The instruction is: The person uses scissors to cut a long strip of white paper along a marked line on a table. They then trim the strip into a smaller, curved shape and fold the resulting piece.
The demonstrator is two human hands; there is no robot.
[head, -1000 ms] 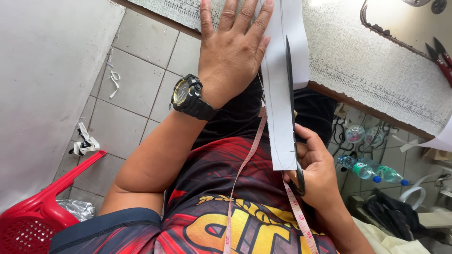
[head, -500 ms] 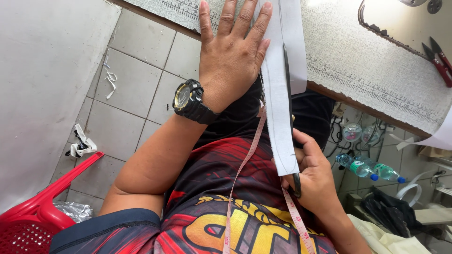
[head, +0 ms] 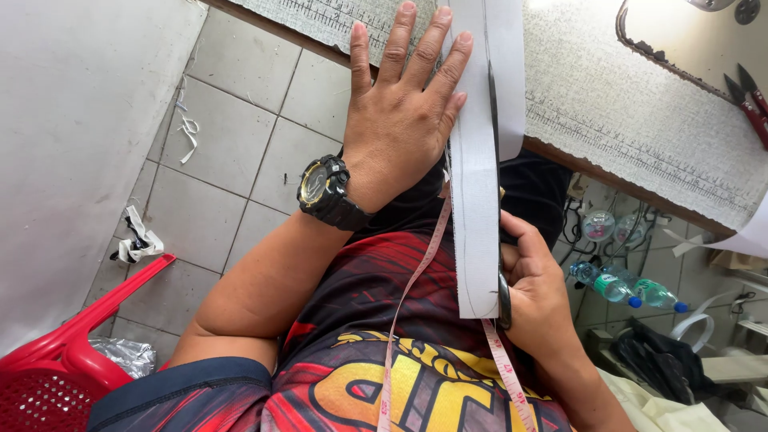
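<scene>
A long strip of pale grey fabric (head: 476, 208) hung off the near edge of the table (head: 640, 120) as I looked down, its upper end lying on the speckled cloth cover, its lower end dangling in front of the red and black shirt (head: 376, 336). My left hand (head: 400, 120) lay flat with fingers (head: 436, 48) spread wide, gripping nothing, pressed against the strip's left edge at the table's rim, it seemed to keep the fabric from shifting. My right hand (head: 536, 288) was curled shut around the dark handle of a pair of scissors (head: 502, 300) at the strip's lower right edge, the blades running up behind the fabric along a faint drawn line; how far they stood apart I could not tell. A pink measuring tape (head: 416, 280) draped down over the shirt. A black wristwatch (head: 326, 190) sat on the left wrist. Beyond lay a tiled floor (head: 240, 136) with fabric scraps, a red plastic chair (head: 72, 344), and plastic bottles (head: 624, 288) under the table.
</scene>
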